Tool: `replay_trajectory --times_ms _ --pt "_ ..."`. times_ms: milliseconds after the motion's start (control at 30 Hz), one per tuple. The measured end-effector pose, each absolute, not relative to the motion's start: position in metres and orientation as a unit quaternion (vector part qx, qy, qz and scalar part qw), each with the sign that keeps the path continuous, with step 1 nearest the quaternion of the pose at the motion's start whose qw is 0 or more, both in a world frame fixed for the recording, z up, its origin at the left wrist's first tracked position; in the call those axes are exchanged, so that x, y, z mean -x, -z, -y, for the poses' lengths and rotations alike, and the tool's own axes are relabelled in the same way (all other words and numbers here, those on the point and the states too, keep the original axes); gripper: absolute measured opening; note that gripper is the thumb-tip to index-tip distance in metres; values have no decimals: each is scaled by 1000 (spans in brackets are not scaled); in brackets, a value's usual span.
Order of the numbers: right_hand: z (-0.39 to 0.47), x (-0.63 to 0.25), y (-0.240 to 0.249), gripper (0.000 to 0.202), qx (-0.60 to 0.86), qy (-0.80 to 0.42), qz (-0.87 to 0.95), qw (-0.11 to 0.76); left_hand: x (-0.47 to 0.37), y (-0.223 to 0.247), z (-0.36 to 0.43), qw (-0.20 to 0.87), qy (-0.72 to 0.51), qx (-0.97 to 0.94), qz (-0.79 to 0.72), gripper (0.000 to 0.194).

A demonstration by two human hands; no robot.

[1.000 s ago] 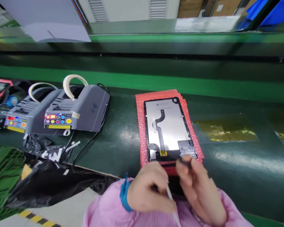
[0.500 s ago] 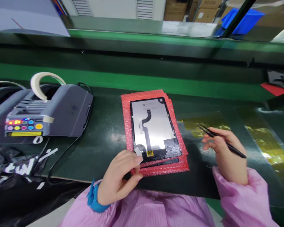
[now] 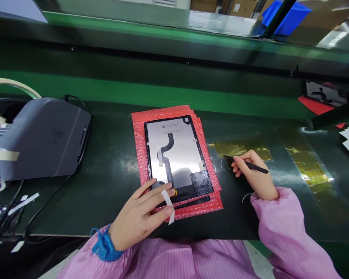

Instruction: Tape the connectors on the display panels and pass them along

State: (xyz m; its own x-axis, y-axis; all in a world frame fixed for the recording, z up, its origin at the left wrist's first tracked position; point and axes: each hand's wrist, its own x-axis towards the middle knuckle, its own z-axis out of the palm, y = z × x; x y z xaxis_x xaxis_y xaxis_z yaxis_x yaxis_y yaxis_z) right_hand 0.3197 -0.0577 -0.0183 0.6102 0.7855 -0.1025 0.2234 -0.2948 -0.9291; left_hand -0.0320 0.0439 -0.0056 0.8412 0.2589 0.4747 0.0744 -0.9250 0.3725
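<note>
1. Head view, left arm: the forearm in its pink sleeve (image 3: 83, 261) slants up from the lower edge, a blue wristband (image 3: 107, 246) around the wrist.
2. Head view, left hand (image 3: 141, 217): palm down, fingers spread and reaching over the lower left corner of the display panel (image 3: 182, 149). A white strip (image 3: 168, 199) lies across the fingertips; whether it is pinched or merely stuck there, I cannot tell.
3. Head view, right hand (image 3: 256, 176): wrist bent inward, thumb and fingers closed around black tweezers (image 3: 257, 167), whose tips point left, near the yellow tape pieces (image 3: 232, 149). Contact between tips and tape cannot be made out.
4. Head view, the panel: flat on red bubble wrap (image 3: 138, 143) on the dark green bench (image 3: 227, 223), between the two hands, its dark ribbon cable (image 3: 168, 168) facing up.
</note>
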Motion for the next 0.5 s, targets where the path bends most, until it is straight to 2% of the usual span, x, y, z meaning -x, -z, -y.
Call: replay_trajectory --times_ms 333,500 --pt "51 -322 16 51 742 -302 320 506 33 13 -46 202 -284 -933 -89 42" --pt "51 -323 19 51 743 -301 311 509 32 14 -45 198 -293 -931 -90 34"
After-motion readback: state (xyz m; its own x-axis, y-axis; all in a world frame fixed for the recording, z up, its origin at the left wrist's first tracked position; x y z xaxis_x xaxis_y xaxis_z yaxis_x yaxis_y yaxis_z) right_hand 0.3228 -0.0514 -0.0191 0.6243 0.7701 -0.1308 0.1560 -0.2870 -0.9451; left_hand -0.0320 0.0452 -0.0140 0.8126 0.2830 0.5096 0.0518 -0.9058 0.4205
